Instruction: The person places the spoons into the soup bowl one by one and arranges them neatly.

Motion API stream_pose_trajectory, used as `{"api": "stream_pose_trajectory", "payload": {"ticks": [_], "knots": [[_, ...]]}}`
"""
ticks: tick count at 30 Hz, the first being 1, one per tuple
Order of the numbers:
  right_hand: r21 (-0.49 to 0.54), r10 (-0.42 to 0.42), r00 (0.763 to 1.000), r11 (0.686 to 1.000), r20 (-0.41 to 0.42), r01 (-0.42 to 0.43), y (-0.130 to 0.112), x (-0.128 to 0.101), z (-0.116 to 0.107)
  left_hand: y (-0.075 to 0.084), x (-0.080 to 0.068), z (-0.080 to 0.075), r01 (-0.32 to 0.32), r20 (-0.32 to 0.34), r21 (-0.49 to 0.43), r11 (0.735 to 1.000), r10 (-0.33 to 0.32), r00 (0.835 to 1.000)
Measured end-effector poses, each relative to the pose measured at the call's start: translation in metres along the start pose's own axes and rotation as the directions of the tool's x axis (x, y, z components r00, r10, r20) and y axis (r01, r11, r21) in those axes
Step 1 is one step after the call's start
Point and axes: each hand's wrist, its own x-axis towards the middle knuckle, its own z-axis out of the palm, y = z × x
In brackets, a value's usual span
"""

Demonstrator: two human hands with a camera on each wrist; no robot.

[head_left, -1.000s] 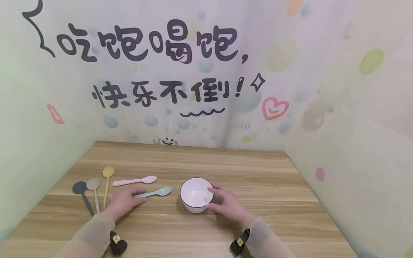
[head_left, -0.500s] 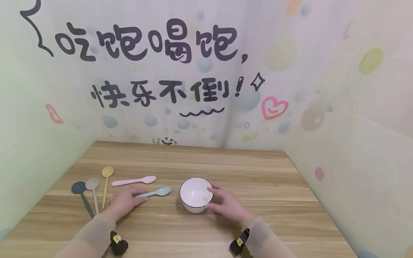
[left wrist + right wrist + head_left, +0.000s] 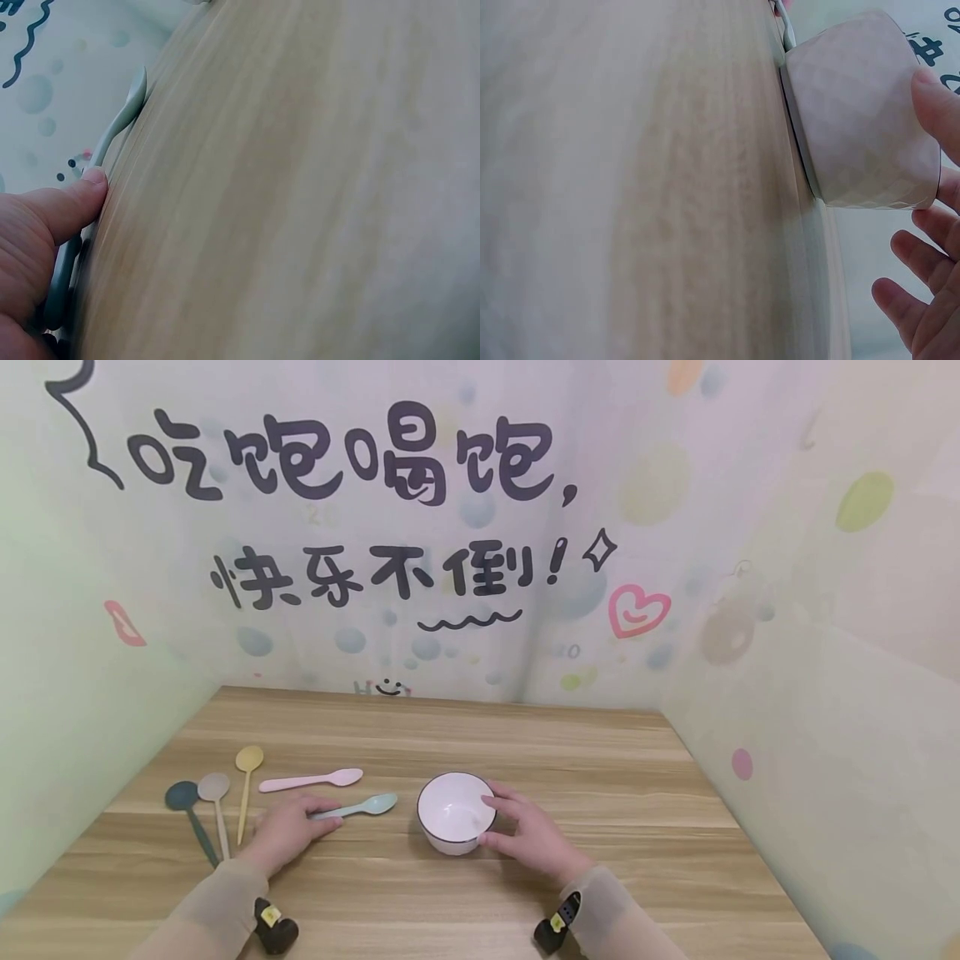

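Note:
A light blue-green spoon (image 3: 372,805) lies near the middle of the wooden table, its bowl end toward the right. My left hand (image 3: 288,831) pinches its handle; in the left wrist view the thumb (image 3: 84,196) lies over the handle of the spoon (image 3: 124,116). To the right stands a white bowl (image 3: 450,806) with a dark rim, upright on the table. My right hand (image 3: 536,837) holds the bowl at its right side, thumb and a finger at the rim. In the right wrist view the bowl (image 3: 862,112) shows a faceted outside, and several other fingers are spread off it.
Left of my left hand lie a dark teal spoon (image 3: 193,814), a beige spoon (image 3: 215,789) and a yellow spoon (image 3: 247,768). A pink spoon (image 3: 315,779) lies behind the hand. Patterned walls (image 3: 480,660) enclose the table (image 3: 570,743) at the back and sides.

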Motion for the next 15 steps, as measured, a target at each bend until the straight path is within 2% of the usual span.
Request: {"api": "stream_pose_trajectory", "payload": {"ticks": [7,15], "knots": [[-0.016,-0.001,1.0,1.0,-0.007,0.001,0.0007,-0.0002,0.0002,0.0008,-0.0012,-0.0006,-0.01,-0.015,0.005,1.0,0.01,1.0],[0.0,-0.002,1.0,1.0,-0.003,0.002,0.0003,-0.0002,-0.0001,0.0031,-0.0021,-0.0038,0.011,0.007,-0.019,1.0,-0.011,1.0]]}}
